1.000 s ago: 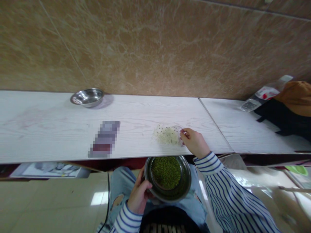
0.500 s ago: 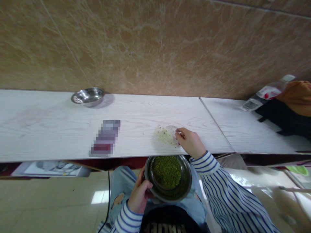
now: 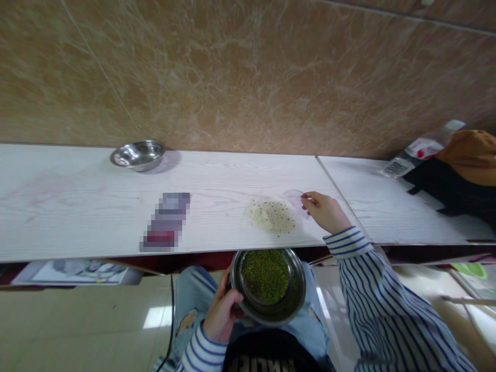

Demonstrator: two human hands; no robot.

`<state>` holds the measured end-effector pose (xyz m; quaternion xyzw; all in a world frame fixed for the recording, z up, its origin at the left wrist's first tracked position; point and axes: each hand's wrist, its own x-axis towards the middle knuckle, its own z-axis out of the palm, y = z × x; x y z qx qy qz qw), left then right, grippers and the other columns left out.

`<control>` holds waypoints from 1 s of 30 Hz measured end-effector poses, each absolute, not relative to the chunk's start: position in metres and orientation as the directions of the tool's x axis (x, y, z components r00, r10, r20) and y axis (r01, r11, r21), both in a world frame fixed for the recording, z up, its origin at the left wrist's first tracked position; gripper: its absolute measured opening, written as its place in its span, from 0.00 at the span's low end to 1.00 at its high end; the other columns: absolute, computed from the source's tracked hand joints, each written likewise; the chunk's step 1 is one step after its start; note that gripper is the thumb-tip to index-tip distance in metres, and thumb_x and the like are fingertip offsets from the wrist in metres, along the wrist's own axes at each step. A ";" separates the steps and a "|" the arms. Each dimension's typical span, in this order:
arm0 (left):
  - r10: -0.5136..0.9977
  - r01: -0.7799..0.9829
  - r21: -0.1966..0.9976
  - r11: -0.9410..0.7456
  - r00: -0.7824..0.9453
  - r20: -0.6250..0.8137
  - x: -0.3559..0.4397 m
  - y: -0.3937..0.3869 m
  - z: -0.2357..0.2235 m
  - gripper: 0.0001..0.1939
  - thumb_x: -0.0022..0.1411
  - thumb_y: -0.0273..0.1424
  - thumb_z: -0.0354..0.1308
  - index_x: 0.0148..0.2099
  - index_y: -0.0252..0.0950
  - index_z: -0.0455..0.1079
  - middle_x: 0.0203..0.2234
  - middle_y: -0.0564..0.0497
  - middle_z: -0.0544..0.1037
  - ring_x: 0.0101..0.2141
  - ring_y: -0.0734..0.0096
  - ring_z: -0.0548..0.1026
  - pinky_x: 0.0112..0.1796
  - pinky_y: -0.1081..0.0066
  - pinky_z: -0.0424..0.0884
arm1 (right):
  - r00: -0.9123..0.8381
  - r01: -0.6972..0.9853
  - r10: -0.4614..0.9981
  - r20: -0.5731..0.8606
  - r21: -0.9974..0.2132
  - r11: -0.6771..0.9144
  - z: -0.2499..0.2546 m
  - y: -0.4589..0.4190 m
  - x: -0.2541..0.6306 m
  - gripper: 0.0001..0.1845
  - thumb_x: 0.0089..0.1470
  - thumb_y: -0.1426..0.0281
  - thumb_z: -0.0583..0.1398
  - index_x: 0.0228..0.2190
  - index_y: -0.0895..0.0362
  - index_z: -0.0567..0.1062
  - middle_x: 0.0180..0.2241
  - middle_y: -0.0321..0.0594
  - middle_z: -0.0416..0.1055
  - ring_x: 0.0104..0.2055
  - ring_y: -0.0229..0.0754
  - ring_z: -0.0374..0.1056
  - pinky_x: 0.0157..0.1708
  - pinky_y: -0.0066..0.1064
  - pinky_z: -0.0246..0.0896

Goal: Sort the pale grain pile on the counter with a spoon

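My left hand (image 3: 223, 313) is curled round the left side of a round bowl (image 3: 296, 295) over my lap; it opens upward, green beans (image 3: 265, 275) inside. Near the table's (image 3: 217, 206) front edge, pale grains (image 3: 271, 214) stretch slantwise, far left to near right. My right hand (image 3: 325, 209), fingertips pinched, holds a clear plastic piece (image 3: 293, 196) pointing left.

The white sleeves (image 3: 391, 299) are blue-striped, the blue jeans (image 3: 194, 289) ripped.

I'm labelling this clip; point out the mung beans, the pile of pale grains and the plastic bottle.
Mung beans (image 3: 265, 276): head view, middle of their top surface.
Pile of pale grains (image 3: 272, 216): head view, middle of the heap.
Plastic bottle (image 3: 423, 149): head view, red-marked label.
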<state>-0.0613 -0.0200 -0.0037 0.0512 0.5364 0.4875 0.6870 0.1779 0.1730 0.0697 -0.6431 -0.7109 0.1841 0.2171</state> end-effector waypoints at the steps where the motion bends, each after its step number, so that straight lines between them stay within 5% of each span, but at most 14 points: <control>1: 0.725 -0.615 0.594 0.519 -0.051 -0.687 -0.061 -0.020 -0.003 0.41 0.40 0.22 0.52 0.60 0.43 0.54 0.34 0.52 0.72 0.25 0.69 0.67 0.21 0.69 0.65 | -0.077 0.838 0.996 0.054 -0.538 0.094 0.069 0.181 0.181 0.13 0.54 0.64 0.53 0.36 0.56 0.73 0.28 0.38 0.75 0.26 0.36 0.69 0.28 0.26 0.60; 16: 0.727 -0.626 0.587 0.513 -0.047 -0.685 -0.063 -0.017 -0.005 0.43 0.41 0.23 0.52 0.62 0.44 0.51 0.36 0.50 0.73 0.28 0.66 0.69 0.24 0.68 0.67 | -0.259 0.790 0.963 -0.076 -0.590 0.166 0.056 0.211 0.158 0.11 0.53 0.68 0.53 0.31 0.58 0.74 0.24 0.37 0.74 0.26 0.35 0.68 0.26 0.24 0.58; 30: 0.720 -0.631 0.580 0.515 -0.048 -0.692 -0.059 -0.021 -0.005 0.44 0.39 0.23 0.52 0.62 0.45 0.52 0.34 0.51 0.72 0.29 0.67 0.69 0.24 0.70 0.66 | -0.328 0.767 0.945 -0.007 -0.585 0.262 0.068 0.184 0.140 0.11 0.54 0.68 0.52 0.33 0.56 0.74 0.26 0.37 0.74 0.29 0.36 0.69 0.29 0.26 0.59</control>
